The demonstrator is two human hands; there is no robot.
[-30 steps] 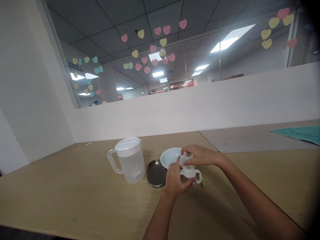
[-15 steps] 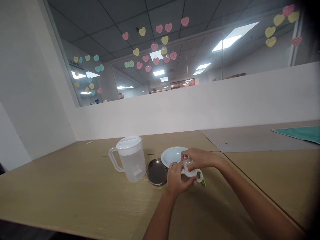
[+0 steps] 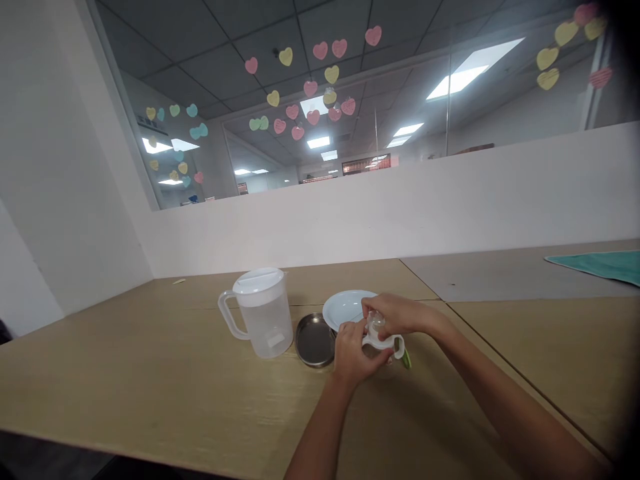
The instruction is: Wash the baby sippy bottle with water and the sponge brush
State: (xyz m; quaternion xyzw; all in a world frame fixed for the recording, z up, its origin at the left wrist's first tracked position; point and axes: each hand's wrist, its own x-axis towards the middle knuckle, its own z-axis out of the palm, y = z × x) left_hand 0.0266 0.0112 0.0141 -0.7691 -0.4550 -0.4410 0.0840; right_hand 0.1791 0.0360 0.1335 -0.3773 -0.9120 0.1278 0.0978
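My left hand (image 3: 354, 353) is wrapped round the near left side of a clear container with a white rim and handle (image 3: 399, 347). Above it, my right hand (image 3: 395, 315) grips a clear rounded knob or cap (image 3: 375, 321) at the container's top. Something green (image 3: 407, 360) shows beside the handle. A white plate (image 3: 343, 308) lies just behind my hands, partly covered by them. To the left of my left hand is a round dark metal dish (image 3: 315, 341).
A translucent lidded pitcher (image 3: 270, 323) stands left of the metal dish, its handle pointing left. A teal cloth (image 3: 600, 265) lies at the far right of the table (image 3: 150, 373). Behind the table runs a white wall (image 3: 350, 227) below a window with heart-shaped notes.
The view has tilted slightly, so the table things sit a little higher. Both hands keep their hold on the container and its top, with barely any movement.
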